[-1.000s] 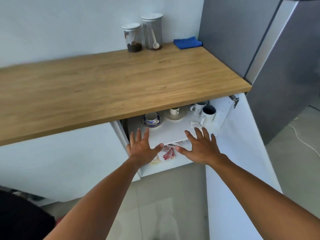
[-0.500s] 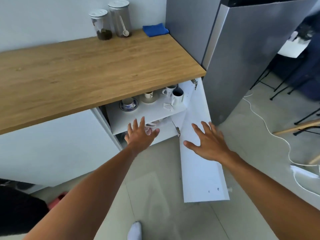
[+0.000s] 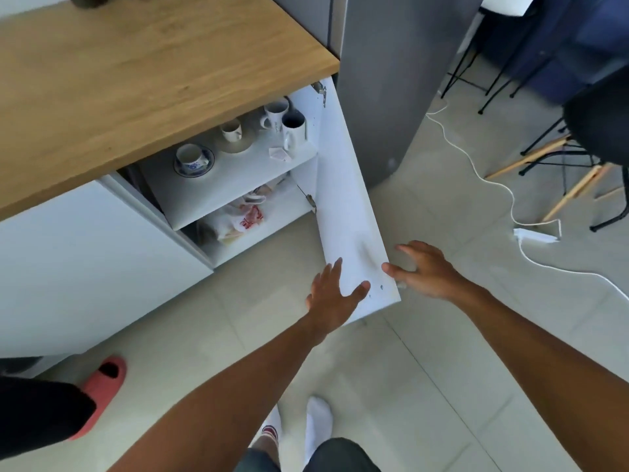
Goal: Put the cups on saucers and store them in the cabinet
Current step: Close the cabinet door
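Above the tiled floor [image 3: 391, 369], the left hand [image 3: 332, 294] lay spread against the inner face of the cabinet door [image 3: 343, 199]. The right hand [image 3: 425, 270], fingers loose, touched its outer edge, and neither clamped it. Closing called for one even push, fingers clear of the frame. Beyond, the upper shelf [image 3: 245, 170] held cups [image 3: 190, 156] on saucers [image 3: 238, 146] plus mugs [image 3: 294, 127]; the lower shelf [image 3: 282, 212] held a plastic bag [image 3: 238, 221].

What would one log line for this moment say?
cups on saucers: on upper shelf | cabinet door: open | left hand: flat against door | right hand: open, at door edge
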Motion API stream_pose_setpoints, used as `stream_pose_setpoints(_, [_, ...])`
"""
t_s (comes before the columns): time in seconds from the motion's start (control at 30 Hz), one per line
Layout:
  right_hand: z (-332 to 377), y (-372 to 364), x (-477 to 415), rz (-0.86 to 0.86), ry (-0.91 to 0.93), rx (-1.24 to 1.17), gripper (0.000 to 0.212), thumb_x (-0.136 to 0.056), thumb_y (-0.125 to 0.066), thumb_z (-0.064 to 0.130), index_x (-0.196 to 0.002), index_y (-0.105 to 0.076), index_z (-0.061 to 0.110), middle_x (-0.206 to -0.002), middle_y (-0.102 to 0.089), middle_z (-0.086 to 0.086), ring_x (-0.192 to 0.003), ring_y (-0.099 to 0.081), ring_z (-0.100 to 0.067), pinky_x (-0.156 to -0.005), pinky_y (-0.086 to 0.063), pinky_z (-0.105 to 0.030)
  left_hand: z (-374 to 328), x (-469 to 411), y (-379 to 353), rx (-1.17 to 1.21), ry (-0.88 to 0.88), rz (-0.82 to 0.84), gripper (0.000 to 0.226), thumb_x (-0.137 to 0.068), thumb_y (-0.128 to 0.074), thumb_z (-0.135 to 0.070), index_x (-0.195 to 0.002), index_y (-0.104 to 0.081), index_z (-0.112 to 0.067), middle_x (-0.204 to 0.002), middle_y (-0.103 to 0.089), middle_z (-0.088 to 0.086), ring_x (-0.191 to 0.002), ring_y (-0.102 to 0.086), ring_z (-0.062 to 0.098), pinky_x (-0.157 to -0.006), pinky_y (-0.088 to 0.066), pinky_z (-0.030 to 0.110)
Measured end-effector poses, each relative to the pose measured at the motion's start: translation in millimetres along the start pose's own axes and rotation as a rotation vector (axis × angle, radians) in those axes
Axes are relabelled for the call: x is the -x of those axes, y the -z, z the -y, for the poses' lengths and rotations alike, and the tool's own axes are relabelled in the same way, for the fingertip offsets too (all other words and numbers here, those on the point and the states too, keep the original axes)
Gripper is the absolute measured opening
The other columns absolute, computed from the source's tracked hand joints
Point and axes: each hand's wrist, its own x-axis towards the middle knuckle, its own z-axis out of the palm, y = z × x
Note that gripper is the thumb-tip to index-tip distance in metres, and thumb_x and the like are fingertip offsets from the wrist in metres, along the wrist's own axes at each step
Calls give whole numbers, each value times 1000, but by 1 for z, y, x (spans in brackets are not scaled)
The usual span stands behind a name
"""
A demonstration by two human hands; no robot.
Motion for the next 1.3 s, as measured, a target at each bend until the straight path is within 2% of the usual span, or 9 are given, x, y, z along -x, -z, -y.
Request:
stream_pose_setpoints(0.1, [-11,-6,12,18,29,-140,76,-83,-49,74,-144,-47,27,-153,-42,1,-142,-35,-22,-114,-35,-45,-3,13,-28,73,-11,49,84,-85,-47,-72,-154,-15,-37,-163,-18,-10,-150,-12,17,-117,-15,47])
stream_pose_setpoints(0.2, [-16,-8,23,27,58,-235,54,-89,-55,62,-131,-60,29,-140,-57,6,-132,-50,-17,-105,-41,-32,-5,25,-47,116,-5,75,83,-85,-49,-71,-154,-17,-38,-159,-28,-10,-147,-23,17,-114,-21,42])
stream_pose_setpoints(0.33, [-15,-9,33,37,84,-307,37,-95,-57,49,-120,-70,25,-128,-66,8,-123,-56,-13,-94,-40,-24,-3,37,-58,158,-14,166,79,-87,-50,-67,-153,-13,-43,-158,-30,-10,-145,-29,19,-116,-24,43])
stream_pose_setpoints(0.53, [0,-14,36,29,96,-288,39,-94,-57,50,-116,-73,21,-124,-70,-3,-117,-63,-26,-96,-49,-35,9,47,-51,204,-60,186,79,-89,-51,-63,-153,-10,-42,-160,-23,-15,-147,-25,13,-119,-24,44])
stream_pose_setpoints(0.63, [17,-20,34,80,142,-283,40,-92,-59,53,-112,-75,23,-116,-73,-3,-113,-64,-24,-99,-49,-39,23,50,-39,213,-66,170,78,-89,-50,-64,-152,-8,-46,-158,-26,-18,-146,-27,13,-118,-24,46])
stream_pose_setpoints(0.8, [67,-40,19,207,271,-269,26,-91,-64,47,-111,-75,33,-114,-74,9,-110,-66,-15,-98,-52,-37,63,59,-1,221,10,61,80,-87,-52,-64,-152,-8,-47,-159,-27,-13,-146,-28,19,-118,-26,45])
stream_pose_setpoints(0.97, [146,-70,3,238,448,-217,28,-94,-66,24,-121,-71,19,-120,-71,3,-112,-64,-12,-91,-44,-19,111,67,59,179,50,-99,74,-92,-55,-52,-151,-12,-46,-155,-37,-7,-141,-37,23,-114,-31,40])
stream_pose_setpoints(1.1, [218,-95,-17,204,541,-216,25,-94,-66,24,-117,-74,18,-115,-74,4,-108,-66,-10,-85,-43,-16,145,61,119,209,115,-190,77,-88,-56,-56,-151,-13,-48,-153,-41,-5,-139,-38,25,-114,-32,41])
stream_pose_setpoints(1.3, [320,-116,-60,172,542,-210,23,-93,-66,31,-108,-77,18,-110,-76,4,-104,-67,-13,-82,-44,-20,183,38,214,303,109,-243,90,-74,-60,-66,-148,-11,-54,-158,-31,-14,-146,-27,18,-118,-26,46])
